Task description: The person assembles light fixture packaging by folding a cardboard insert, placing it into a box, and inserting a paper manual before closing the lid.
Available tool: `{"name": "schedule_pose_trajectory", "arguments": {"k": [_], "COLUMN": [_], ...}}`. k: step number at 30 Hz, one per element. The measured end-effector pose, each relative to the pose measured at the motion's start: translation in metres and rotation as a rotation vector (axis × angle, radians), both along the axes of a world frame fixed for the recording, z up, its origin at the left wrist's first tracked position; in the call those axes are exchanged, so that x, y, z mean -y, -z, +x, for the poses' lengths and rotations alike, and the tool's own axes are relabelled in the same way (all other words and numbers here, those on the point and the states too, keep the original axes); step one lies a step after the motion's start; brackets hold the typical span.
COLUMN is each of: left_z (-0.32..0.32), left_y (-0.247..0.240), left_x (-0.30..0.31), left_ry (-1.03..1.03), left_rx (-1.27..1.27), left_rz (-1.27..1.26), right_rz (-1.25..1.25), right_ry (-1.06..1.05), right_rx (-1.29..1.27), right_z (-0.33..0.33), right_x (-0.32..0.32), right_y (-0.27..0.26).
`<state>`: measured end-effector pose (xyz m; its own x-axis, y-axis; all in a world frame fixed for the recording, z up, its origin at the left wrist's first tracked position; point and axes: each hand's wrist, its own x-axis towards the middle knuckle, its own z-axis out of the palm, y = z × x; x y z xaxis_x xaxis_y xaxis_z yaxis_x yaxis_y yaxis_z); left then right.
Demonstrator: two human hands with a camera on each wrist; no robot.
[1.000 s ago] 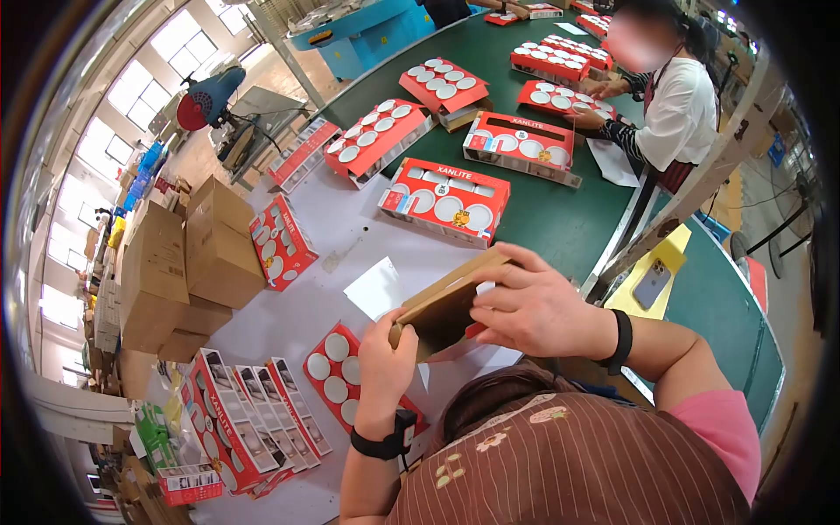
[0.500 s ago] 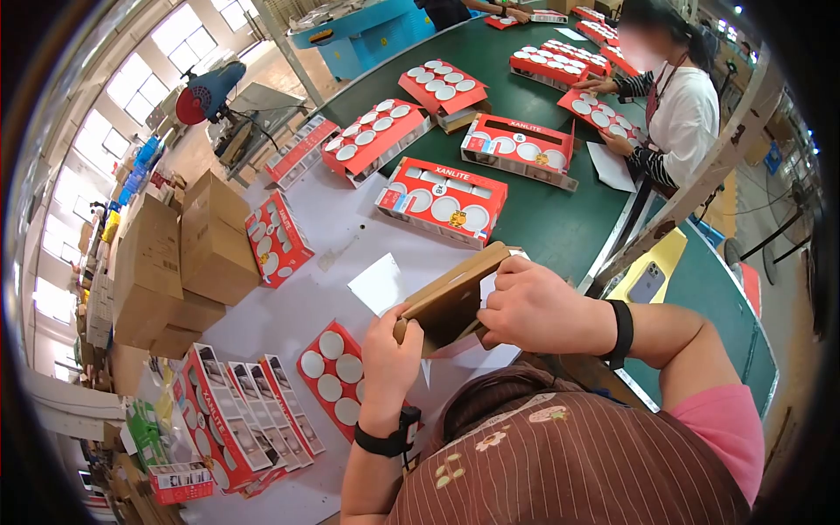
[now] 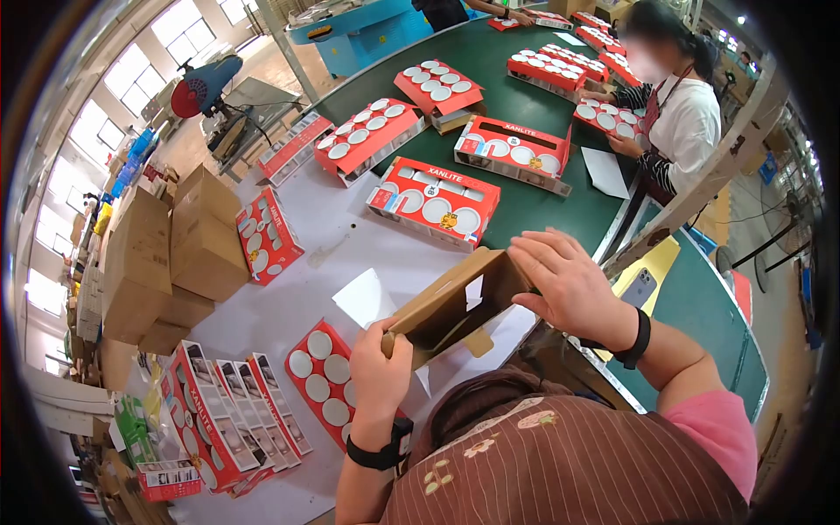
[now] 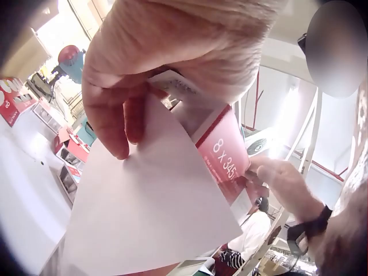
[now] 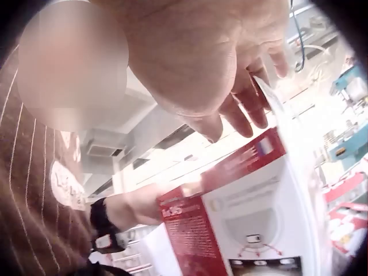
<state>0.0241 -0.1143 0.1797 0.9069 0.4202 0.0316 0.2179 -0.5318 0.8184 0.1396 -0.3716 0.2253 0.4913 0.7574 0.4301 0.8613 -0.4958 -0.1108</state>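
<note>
An open cardboard box (image 3: 437, 289), brown inside and with a cut-out window, is held up over the table. At its left end my left hand (image 3: 381, 363) grips the edge, thumb inside. A white sheet (image 4: 149, 201) lies under the left fingers in the left wrist view, beside a red printed panel (image 4: 223, 155) of the box. My right hand (image 3: 564, 280) is at the box's right end, fingers extended along its edge. In the right wrist view the printed outside (image 5: 253, 201) of the box shows below the right palm.
A red box with white round lamps (image 3: 324, 376) lies beside the left forearm. Filled red boxes (image 3: 433, 201) stand ahead on the table (image 3: 324, 227) and green belt. Flat printed boxes (image 3: 236, 411) and brown cartons (image 3: 206, 236) are at the left. Another person (image 3: 678, 114) works across.
My right hand's fingers have gone from curled at the box's edge to straight. The box mouth has widened, showing more of the inside and the window. The left hand keeps its grip.
</note>
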Motion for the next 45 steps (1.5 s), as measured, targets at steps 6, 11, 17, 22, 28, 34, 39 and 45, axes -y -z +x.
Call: {"name": "schedule_pose_trajectory", "arguments": {"k": [6,11,17,22,28,34,39,45], "left_z": [-0.01,-0.029,-0.036,-0.007,-0.011,-0.088,-0.17,-0.245], "left_y": [0.008,0.006,0.02,0.084,0.106,0.085,0.087,0.193], "left_x": [0.012,0.013,-0.001,-0.049,-0.069,-0.109,-0.146,-0.182], "left_ry": [-0.008,-0.05,-0.06,0.017,-0.012,-0.719,-0.896,-0.557], "left_rx": [0.071,0.154,0.348,0.236,0.066,0.358,0.833,0.417], "left_rz": [0.092,0.23,0.526,0.635,0.584,0.098,-0.811,-1.231], "right_rz": [0.376,0.47,0.502,0.616,0.424,0.219,0.147,-0.066], "right_ry": [0.163,0.238,0.054,0.02,0.163,0.21,0.466,-0.041], "right_rx": [-0.815,-1.119,-0.948,-0.795,-0.822,-0.74,-1.035,-1.591], "right_z": [-0.015,-0.005,0.016,0.044,0.059,0.068,0.044,-0.035], "right_x": [-0.007,-0.015,-0.051,-0.096,-0.127,-0.123,-0.06,-0.122], "right_y": [0.043,0.035,0.078,0.183,0.268,0.305,0.299,0.251]}}
